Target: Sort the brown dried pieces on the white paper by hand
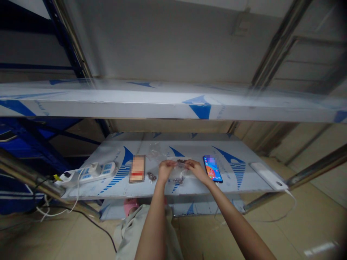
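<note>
My left hand (166, 169) and my right hand (193, 169) pinch a small see-through plastic bag (180, 164) between them, one at each side, just above the lower shelf. Behind the bag lies a pile of small dark metal pieces (181, 160), too small to make out exactly. A packet of small metal pieces (177, 180) rests in front of my hands, and another little packet (151, 177) is left of my left hand. Farther back on the left are crumpled see-through bags (155, 151).
A phone with a lit screen (213, 169) lies to the right, a tan rectangular item (137, 169) to the left. Power strips (93, 173) with cables sit at the left edge, a white device (268, 176) at the right. An upper shelf (141, 108) crosses above the film-covered lower shelf (162, 189).
</note>
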The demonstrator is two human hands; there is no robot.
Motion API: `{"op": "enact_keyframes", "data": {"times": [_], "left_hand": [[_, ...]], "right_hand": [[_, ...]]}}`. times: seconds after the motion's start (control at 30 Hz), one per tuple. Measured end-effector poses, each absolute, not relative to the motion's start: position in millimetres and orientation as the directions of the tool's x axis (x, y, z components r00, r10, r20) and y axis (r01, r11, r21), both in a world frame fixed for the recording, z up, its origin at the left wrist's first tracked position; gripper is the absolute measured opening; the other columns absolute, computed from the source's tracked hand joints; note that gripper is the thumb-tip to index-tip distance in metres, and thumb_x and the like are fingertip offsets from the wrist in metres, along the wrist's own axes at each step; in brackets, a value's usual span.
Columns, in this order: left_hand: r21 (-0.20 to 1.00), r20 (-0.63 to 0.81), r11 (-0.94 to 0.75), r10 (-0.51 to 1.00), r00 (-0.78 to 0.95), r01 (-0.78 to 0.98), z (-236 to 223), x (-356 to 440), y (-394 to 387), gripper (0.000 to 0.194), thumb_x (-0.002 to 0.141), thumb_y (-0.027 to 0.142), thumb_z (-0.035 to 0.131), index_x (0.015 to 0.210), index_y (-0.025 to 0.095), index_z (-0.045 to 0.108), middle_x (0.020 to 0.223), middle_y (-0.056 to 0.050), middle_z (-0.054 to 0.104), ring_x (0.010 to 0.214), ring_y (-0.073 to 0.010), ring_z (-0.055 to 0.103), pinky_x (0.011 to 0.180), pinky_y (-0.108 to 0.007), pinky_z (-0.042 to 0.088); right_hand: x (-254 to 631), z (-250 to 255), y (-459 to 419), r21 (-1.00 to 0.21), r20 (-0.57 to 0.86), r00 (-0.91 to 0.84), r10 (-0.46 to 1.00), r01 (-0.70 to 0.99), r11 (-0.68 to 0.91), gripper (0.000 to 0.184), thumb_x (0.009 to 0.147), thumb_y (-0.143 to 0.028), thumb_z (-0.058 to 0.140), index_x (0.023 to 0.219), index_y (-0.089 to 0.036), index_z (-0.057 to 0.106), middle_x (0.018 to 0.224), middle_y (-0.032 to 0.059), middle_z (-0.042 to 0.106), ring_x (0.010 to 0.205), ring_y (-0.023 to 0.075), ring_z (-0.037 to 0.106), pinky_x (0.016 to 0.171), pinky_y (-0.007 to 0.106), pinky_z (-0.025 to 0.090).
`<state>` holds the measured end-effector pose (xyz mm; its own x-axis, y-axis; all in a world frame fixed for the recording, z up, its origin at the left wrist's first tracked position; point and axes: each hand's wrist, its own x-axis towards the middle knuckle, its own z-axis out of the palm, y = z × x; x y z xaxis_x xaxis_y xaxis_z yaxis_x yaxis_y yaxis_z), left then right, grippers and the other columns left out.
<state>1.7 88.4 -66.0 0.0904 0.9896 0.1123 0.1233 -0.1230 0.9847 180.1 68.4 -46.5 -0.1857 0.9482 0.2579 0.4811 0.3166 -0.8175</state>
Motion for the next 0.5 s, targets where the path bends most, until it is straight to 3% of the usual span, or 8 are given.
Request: {"op": "enact_keyframes", "data": {"times": [0.17, 0.37, 0.5], "left_hand": [[0.957, 0.148, -0.157, 0.987, 0.054, 0.242, -68, -2, 89, 0.012, 0.065, 0.022, 0.058, 0.068, 0.012, 0.065, 0.065, -0.005, 0.066, 0.062, -0.0142, 0.06, 0.063, -0.025, 0.047], [0.835, 0.247, -0.259, 0.965, 0.092, 0.484, -56, -5, 81, 0.012, 0.07, 0.02, 0.052, 0.071, 0.017, 0.063, 0.071, -0.002, 0.064, 0.07, -0.0136, 0.057, 0.072, -0.027, 0.042], [0.762, 0.288, -0.289, 0.953, 0.097, 0.58, -50, -4, 74, 0.013, 0.073, 0.023, 0.05, 0.074, 0.018, 0.062, 0.073, -0.002, 0.062, 0.075, -0.0149, 0.055, 0.075, -0.028, 0.039]], "right_hand": [[176, -42, 64, -0.881, 0.21, -0.12, 0.97, 0.408, 0.241, 0.014, 0.065, -0.028, 0.059, 0.067, -0.015, 0.06, 0.071, 0.0036, 0.064, 0.068, 0.0159, 0.059, 0.065, 0.025, 0.044], [173, -37, 62, -0.854, 0.237, -0.047, 0.97, 0.467, 0.232, 0.029, 0.064, -0.024, 0.059, 0.091, -0.017, 0.062, 0.069, 0.0025, 0.066, 0.065, 0.0156, 0.06, 0.064, 0.026, 0.046], [174, -41, 67, -0.816, 0.192, -0.08, 0.978, 0.541, 0.205, 0.017, 0.064, -0.02, 0.056, 0.076, -0.017, 0.067, 0.072, 0.0048, 0.067, 0.065, 0.0165, 0.06, 0.063, 0.026, 0.046]]}}
